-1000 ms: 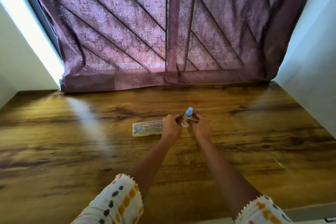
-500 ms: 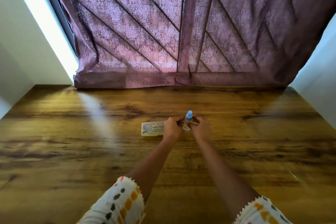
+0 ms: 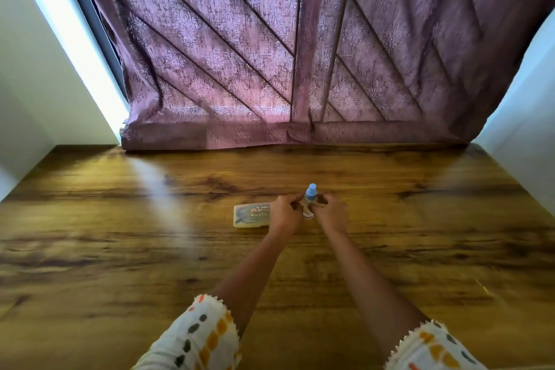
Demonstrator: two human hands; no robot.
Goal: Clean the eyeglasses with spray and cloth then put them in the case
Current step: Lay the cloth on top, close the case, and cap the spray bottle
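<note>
Head view: our left hand (image 3: 284, 213) and right hand (image 3: 332, 213) pinch the glasses (image 3: 307, 211) closed-fingered; we should grip frame edges, sparing lenses, before taking the spray bottle (image 3: 311, 192).

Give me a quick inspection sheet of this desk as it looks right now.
Surface: wooden table, dark grain, a streak of light on its left part.
Job's things: closed case lying flat left of the hands; spray bottle with blue cap upright between the hands; eyeglasses partly hidden in the hands; no cloth seen.
Clutter: nothing seen.
Hands: left hand and right hand both on the eyeglasses.
Cables: nothing seen.
Surroundings: purple curtain behind the table, white walls on both sides.
</note>
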